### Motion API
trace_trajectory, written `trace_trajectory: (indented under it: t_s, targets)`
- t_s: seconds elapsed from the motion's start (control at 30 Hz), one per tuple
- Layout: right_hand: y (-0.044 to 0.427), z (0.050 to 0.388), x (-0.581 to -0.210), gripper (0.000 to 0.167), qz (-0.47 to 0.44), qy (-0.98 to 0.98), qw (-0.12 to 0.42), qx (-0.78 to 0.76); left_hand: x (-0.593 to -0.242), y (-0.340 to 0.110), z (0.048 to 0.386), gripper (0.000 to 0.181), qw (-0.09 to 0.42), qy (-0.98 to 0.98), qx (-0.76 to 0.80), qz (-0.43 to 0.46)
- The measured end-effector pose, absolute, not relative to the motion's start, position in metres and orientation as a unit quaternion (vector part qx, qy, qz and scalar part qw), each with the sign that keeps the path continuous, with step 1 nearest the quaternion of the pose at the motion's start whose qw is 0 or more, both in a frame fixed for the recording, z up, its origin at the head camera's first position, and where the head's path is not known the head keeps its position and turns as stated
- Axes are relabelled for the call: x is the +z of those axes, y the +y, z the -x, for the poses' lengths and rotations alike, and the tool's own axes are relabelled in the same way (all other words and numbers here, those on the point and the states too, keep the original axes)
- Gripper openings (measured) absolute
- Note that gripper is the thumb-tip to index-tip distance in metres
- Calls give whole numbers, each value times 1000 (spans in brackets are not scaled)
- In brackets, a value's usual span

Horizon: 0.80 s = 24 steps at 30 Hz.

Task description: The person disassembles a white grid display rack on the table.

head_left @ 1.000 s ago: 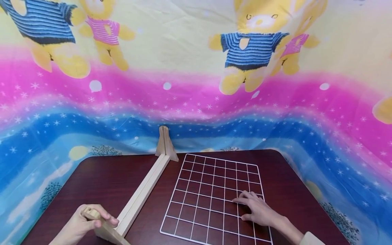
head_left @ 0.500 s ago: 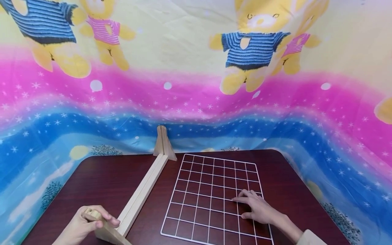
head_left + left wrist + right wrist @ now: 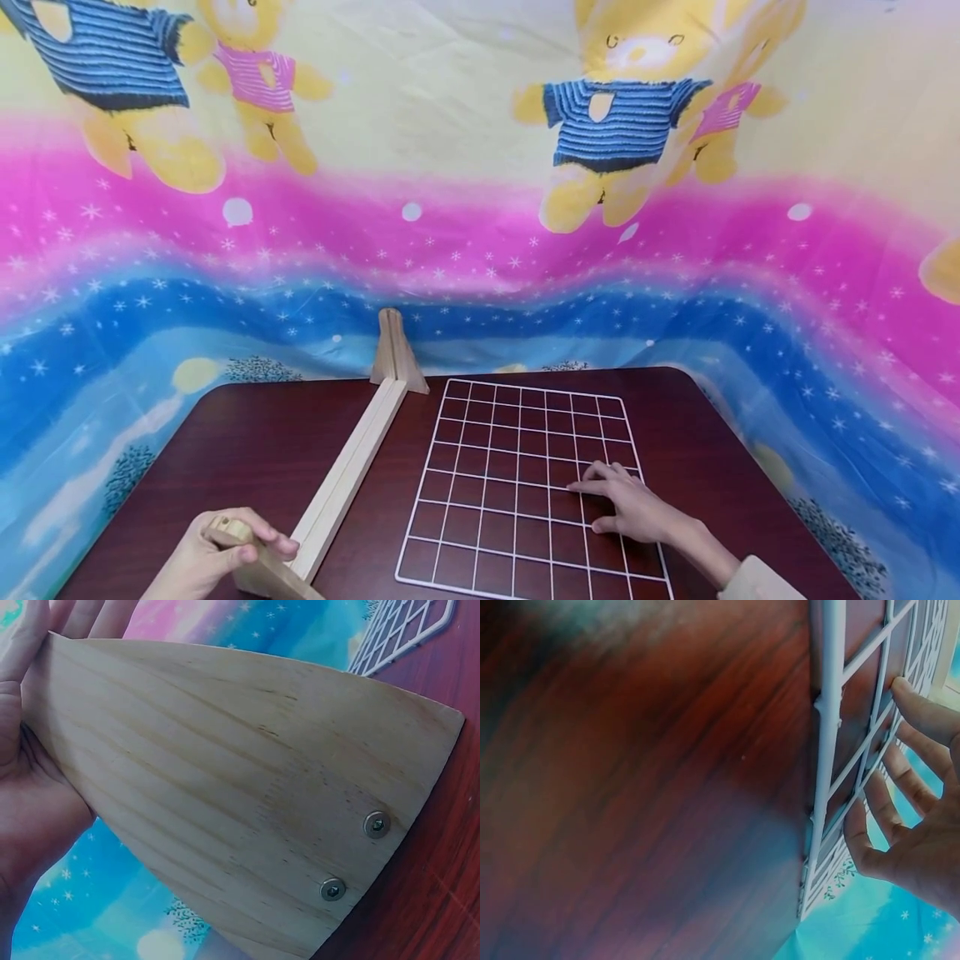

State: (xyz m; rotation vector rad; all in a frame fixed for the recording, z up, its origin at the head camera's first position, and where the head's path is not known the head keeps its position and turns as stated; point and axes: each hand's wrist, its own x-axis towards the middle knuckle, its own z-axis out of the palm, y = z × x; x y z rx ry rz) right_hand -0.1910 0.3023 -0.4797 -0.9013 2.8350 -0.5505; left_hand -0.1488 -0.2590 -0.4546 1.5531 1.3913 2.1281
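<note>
A wooden stand lies along the left half of the table: a pale grooved bar joins a flared upright end piece at the far side to a matching near end piece. My left hand grips the narrow top of that near piece. In the left wrist view, two screws show near its wide base. To the right, a white wire grid lies flat on the table. My right hand rests on the grid's right part, its fingers slightly bent and its fingertips at the wires.
The dark red-brown table has rounded far corners. A cloth printed with bears hangs around its far side and both sides. A narrow strip of tabletop lies between the bar and the grid.
The far end of the wooden stand has swung slightly left, and the grid's far edge has shifted a little left too. The left hand has moved slightly right; the right hand stays nearly in place.
</note>
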Motion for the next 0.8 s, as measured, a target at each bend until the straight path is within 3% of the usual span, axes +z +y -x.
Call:
trace_trajectory:
  t_s: [0.8]
  targets:
    - [301, 201, -479, 52, 298, 933, 71, -187, -457, -252, 133, 31, 88, 454, 750, -472]
